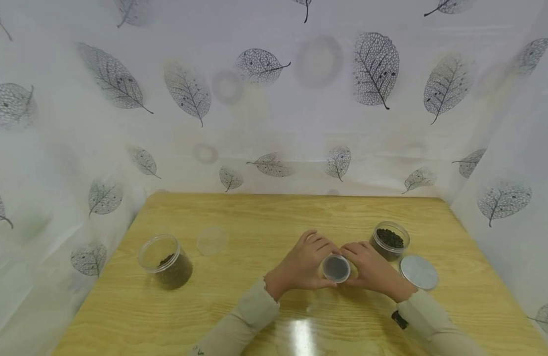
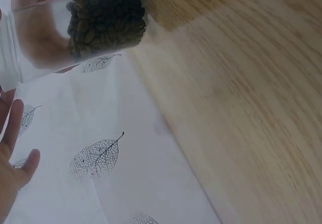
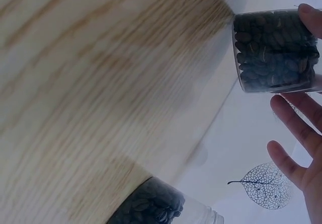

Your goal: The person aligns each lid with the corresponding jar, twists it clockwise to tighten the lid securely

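Both hands hold a small clear jar [image 1: 336,268] upright between them over the right half of the table. My left hand [image 1: 302,264] curls around its left side near the top, and my right hand [image 1: 375,269] around its right. In the left wrist view the jar [image 2: 105,25] is partly filled with dark beans, and its pale top lies at the left edge. The right wrist view shows the bean-filled lower part of the jar [image 3: 274,53], with fingers [image 3: 297,118] spread beside it. Whether a cap covers the top, I cannot tell.
An open clear jar [image 1: 178,274] of dark beans stands at the left, near a clear disc [image 1: 212,241]. Beyond my right hand are another open jar [image 1: 385,252] of dark beans and a silver lid [image 1: 419,272]. Leaf-patterned curtain [image 1: 282,128] borders the wooden table [image 1: 238,212].
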Motion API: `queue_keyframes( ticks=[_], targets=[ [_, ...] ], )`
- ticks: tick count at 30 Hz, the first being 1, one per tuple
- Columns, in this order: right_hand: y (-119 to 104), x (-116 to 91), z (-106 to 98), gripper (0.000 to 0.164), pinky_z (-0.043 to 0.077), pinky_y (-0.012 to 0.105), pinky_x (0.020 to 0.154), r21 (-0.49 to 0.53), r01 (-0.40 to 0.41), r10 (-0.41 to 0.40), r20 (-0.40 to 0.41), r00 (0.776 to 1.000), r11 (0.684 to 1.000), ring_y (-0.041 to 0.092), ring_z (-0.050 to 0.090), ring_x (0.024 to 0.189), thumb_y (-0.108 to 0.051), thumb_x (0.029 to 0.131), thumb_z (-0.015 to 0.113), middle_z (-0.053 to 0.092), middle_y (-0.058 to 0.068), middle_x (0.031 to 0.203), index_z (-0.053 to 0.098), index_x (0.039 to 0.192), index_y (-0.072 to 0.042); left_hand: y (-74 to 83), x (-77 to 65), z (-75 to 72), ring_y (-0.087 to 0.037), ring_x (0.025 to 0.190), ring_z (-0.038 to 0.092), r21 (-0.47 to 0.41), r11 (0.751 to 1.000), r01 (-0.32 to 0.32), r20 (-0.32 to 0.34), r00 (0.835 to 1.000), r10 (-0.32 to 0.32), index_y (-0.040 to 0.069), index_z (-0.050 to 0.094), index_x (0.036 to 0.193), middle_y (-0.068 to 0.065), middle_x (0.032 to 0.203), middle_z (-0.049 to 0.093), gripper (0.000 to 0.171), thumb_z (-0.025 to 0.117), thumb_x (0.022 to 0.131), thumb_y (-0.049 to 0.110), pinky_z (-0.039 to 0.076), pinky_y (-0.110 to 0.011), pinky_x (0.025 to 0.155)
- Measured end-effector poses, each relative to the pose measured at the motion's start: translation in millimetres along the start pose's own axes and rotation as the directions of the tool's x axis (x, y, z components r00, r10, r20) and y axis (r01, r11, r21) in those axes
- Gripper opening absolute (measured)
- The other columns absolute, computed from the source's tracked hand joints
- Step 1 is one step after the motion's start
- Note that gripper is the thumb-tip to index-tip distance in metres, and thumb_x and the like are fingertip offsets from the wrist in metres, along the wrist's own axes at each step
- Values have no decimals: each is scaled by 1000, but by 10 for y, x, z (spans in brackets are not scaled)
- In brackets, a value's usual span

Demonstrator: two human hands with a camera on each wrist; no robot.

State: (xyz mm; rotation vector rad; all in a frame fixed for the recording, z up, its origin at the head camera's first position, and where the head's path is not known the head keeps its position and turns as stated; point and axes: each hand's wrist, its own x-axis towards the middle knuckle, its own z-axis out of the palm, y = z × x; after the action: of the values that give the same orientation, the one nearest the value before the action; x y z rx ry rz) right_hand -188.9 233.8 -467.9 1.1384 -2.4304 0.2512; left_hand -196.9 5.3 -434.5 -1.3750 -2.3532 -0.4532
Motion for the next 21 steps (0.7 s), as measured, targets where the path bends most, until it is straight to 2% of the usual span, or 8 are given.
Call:
queue_keyframes(
  ticks=[4, 7, 9, 12, 14, 15, 17, 21],
  targets=[
    [-13, 8, 1, 74, 49, 41, 79, -11, -13, 13, 2, 1000, 1000, 19, 61, 92, -38, 49, 88, 66, 2, 100, 63, 111, -7, 43, -26, 27, -14, 116, 51, 19, 998, 60, -25, 998, -59, 14, 47, 130, 2, 123, 56, 97, 81, 53, 64, 36, -42, 108],
    [-18, 9, -2, 72, 50, 41, 79, -19, -19, 19, 0, 1000, 1000, 20, 61, 92, -41, 49, 88, 66, 3, 100, 64, 108, -7, 133, -48, 56, -15, 115, 51, 47, 985, 168, -107, 981, -162, 12, 44, 132, -1, 124, 55, 104, 78, 52, 68, 39, -41, 104],
    [-21, 5, -1, 73, 50, 42, 79, -20, -25, 25, -2, 1000, 999, 20, 61, 93, -44, 50, 86, 66, 4, 100, 64, 108, -7, 213, -60, 75, -16, 112, 52, 69, 962, 265, -161, 955, -251, 11, 45, 130, -1, 121, 55, 103, 75, 52, 72, 40, -41, 101],
    [-21, 2, -1, 75, 50, 43, 79, -23, -32, 32, -5, 999, 999, 21, 61, 93, -49, 50, 83, 66, 4, 100, 64, 108, -6, 330, -71, 90, -17, 108, 52, 85, 913, 399, -210, 903, -375, 12, 48, 125, -1, 115, 56, 98, 72, 54, 75, 40, -44, 100],
    [-21, 1, 0, 75, 50, 43, 79, -26, -37, 37, -7, 999, 999, 21, 61, 94, -52, 51, 81, 66, 4, 100, 64, 108, -6, 385, -76, 100, -17, 105, 53, 73, 890, 449, -217, 879, -425, 13, 50, 121, 1, 111, 57, 92, 71, 56, 75, 39, -47, 100],
    [-21, 1, 0, 75, 50, 43, 79, -26, -39, 39, -7, 999, 999, 21, 61, 93, -52, 51, 81, 66, 4, 100, 64, 108, -6, 406, -77, 103, -17, 104, 53, 69, 886, 459, -221, 873, -435, 13, 51, 118, 2, 109, 58, 89, 71, 57, 74, 39, -48, 100],
    [-23, 2, 1, 75, 50, 42, 79, -27, -42, 42, -7, 999, 999, 21, 61, 93, -52, 51, 81, 66, 4, 99, 64, 108, -7, 430, -79, 112, -16, 102, 55, 60, 886, 461, -226, 870, -438, 14, 54, 112, 3, 105, 59, 81, 73, 58, 71, 39, -50, 100],
    [-27, 8, 2, 73, 49, 41, 79, -28, -46, 46, 1, 999, 999, 20, 61, 93, -47, 50, 84, 65, 3, 99, 64, 108, -7, 436, -79, 120, -14, 98, 58, 83, 897, 435, -240, 882, -405, 16, 56, 105, 4, 99, 62, 71, 77, 58, 65, 40, -51, 99]
  ],
)
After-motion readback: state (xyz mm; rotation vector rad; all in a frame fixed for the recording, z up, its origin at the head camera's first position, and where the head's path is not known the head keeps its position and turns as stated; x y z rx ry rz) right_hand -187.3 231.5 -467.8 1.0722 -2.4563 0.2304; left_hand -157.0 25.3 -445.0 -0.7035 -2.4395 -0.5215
